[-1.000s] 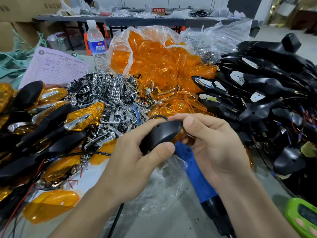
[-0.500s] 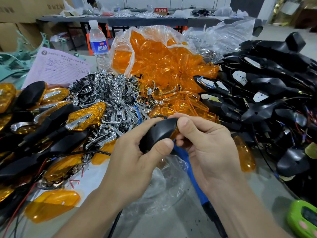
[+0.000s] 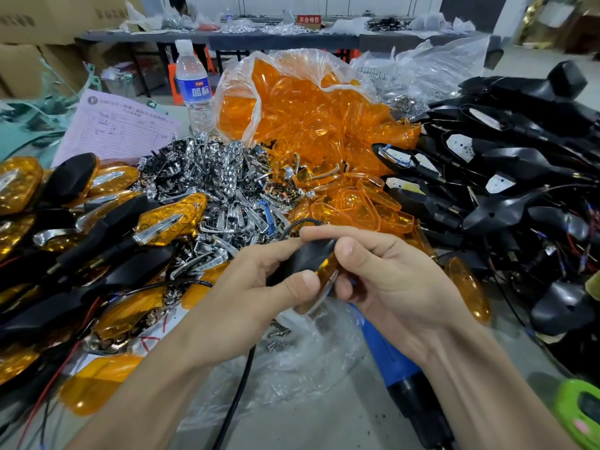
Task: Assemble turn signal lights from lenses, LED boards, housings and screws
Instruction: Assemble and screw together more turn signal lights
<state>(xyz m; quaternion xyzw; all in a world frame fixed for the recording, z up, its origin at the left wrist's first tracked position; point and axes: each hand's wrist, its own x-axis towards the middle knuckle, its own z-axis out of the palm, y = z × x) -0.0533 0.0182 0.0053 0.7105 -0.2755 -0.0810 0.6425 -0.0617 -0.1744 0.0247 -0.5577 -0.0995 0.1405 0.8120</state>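
Both my hands hold one turn signal [image 3: 313,259] over the table's middle: a black housing with an orange lens showing along its lower edge. My left hand [image 3: 256,287] grips it from the left, thumb on the lower rim. My right hand [image 3: 389,277] pinches it from the right, fingers over the top. Loose orange lenses [image 3: 357,203] lie just behind, and more fill a clear bag [image 3: 292,102]. Chrome reflector parts [image 3: 220,186] are heaped at centre. Black housings with LED boards [image 3: 487,177] pile up on the right.
Finished signals [image 3: 81,222] are stacked at the left. A blue electric screwdriver [image 3: 393,358] lies under my right forearm on clear plastic holding small screws [image 3: 279,339]. A water bottle [image 3: 193,86] and a pink form [image 3: 117,128] stand behind. A green device [image 3: 581,414] sits bottom right.
The signal has turned in my hands, so the orange lens edge now shows below the housing. My right fingers have shifted over its top. Both hands stay in the same spot.
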